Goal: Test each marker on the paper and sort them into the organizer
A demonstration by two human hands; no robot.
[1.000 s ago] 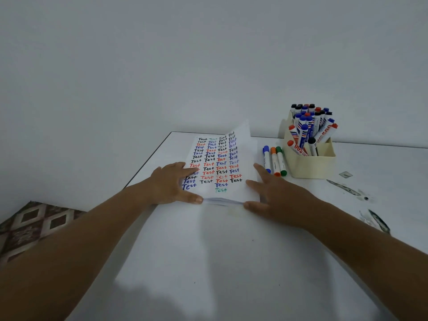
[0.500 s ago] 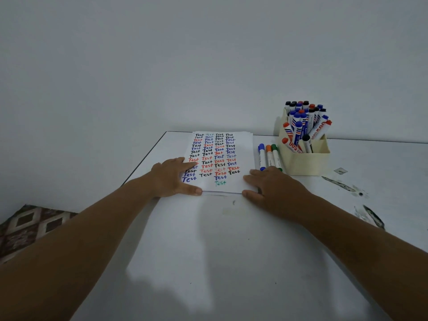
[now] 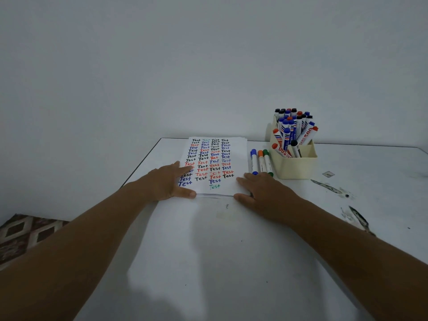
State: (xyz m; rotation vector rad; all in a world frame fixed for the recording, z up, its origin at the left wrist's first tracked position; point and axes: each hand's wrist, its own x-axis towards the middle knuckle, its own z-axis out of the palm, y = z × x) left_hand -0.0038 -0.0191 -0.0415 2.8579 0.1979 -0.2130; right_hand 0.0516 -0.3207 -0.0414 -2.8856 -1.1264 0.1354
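Note:
A stack of white paper (image 3: 238, 156) lies flat on the white table (image 3: 208, 239), its top sheet filled with rows of the word "Test" in black, blue, red and green. My left hand (image 3: 165, 183) rests flat on the sheet's near left corner. My right hand (image 3: 264, 193) rests flat at the near right corner. Three markers lie side by side right of the paper: blue (image 3: 254, 161), orange (image 3: 261, 162) and green (image 3: 268, 162). A cream organizer (image 3: 298, 165) behind them holds several capped markers standing upright.
Dark scuffs and scratches (image 3: 328, 187) mark the table at the right. A small square scrap (image 3: 328, 174) lies beside the organizer. The table's left edge runs diagonally, with patterned floor (image 3: 25, 235) below. A plain wall stands behind.
One second ago the top sheet's far end was curled up; it now lies flat. Both hands stay at the paper's near corners, the right one drawn slightly nearer.

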